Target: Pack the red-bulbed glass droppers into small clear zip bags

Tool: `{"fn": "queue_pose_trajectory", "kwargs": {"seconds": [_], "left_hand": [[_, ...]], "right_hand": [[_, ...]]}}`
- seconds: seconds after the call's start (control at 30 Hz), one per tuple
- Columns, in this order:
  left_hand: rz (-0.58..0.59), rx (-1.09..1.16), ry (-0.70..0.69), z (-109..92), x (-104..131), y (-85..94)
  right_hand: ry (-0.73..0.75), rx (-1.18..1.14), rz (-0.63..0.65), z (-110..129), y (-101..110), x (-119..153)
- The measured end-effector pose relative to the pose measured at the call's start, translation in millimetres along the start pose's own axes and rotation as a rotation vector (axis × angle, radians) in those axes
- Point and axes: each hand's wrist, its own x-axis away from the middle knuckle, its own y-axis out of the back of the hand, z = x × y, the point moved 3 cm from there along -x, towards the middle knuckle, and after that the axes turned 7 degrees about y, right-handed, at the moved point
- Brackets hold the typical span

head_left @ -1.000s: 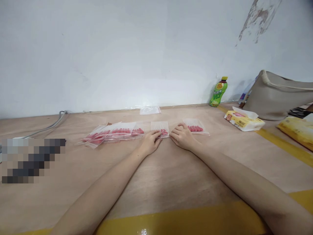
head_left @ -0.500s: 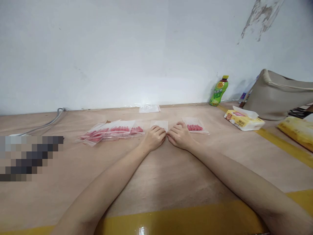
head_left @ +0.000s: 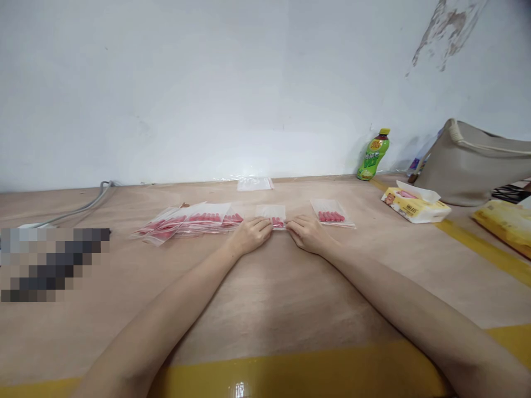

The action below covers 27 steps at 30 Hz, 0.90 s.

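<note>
A small clear plastic zip bag (head_left: 271, 210) lies flat on the table in front of me, with red pieces showing near its closer edge. My left hand (head_left: 252, 234) is closed on that bag's left near corner. At the right near corner, my right hand (head_left: 306, 232) has its fingers bent together on the same bag. Just beyond my right hand lies another bag (head_left: 331, 213) holding several red pieces. Left of my left hand, a spread pile of similar filled bags (head_left: 203, 218) overlaps. The fingertips are partly hidden.
Flat plastic bags (head_left: 254, 184) lie by the wall. On the right stand a green drink bottle (head_left: 373, 156), a yellow tissue pack (head_left: 416, 203), a second yellow pack (head_left: 504, 225) and a grey bag (head_left: 464, 166). A grey cable (head_left: 89, 205) and a pixelated object (head_left: 58, 262) are at left.
My left hand has slid left and my right hand slightly right, so they are further apart. Red pieces in the bag between them now show.
</note>
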Motion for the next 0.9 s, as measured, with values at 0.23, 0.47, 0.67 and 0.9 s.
{"fn": "queue_pose_trajectory", "kwargs": {"seconds": [0.23,0.47,0.67,0.9], "left_hand": [[-0.033,-0.064,-0.001,15,22,18.5],[-0.051,-0.102,0.065,39,51,42.2],[0.043,-0.185,0.250,47,61,53.4],[0.214,-0.252,0.307,49,53,43.0]], "right_hand": [[-0.015,-0.042,-0.039,0,-2,1],[-0.185,0.062,-0.081,-32,19,32],[-0.232,0.112,-0.017,-41,29,30],[-0.453,0.236,0.028,-67,46,53]]}}
